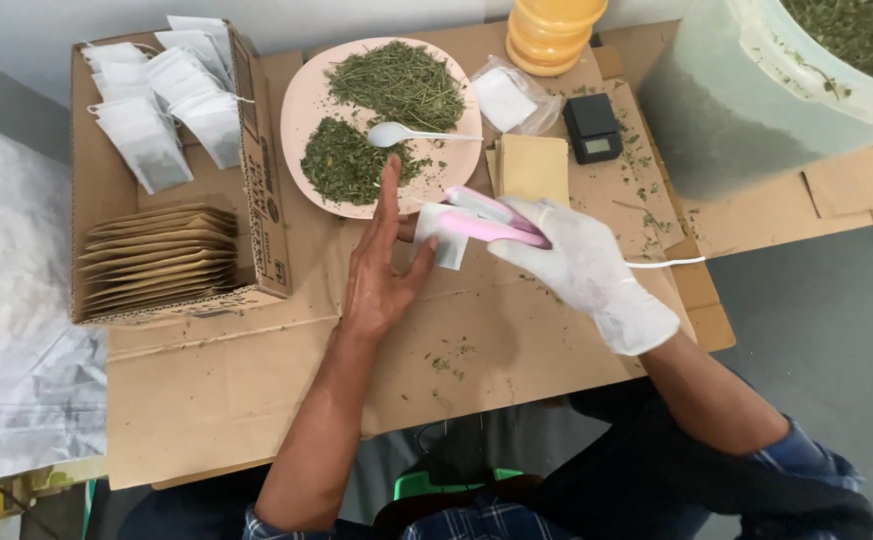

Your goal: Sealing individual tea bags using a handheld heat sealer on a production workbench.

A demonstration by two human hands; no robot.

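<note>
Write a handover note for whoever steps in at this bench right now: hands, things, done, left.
Left hand: bare, fingers open, steadying a small white tea bag.
Right hand: gloved, shut on a pink handheld sealer clamped over that bag's top; its white cord trails right.
Pink plate: two heaps of dried herb and a white spoon.
Cardboard box: filled white bags at the back, brown envelopes in front.
Black scale and spare envelopes lie beside the plate.
Done: several bags filled. Left: this bag, herb on plate.
</note>
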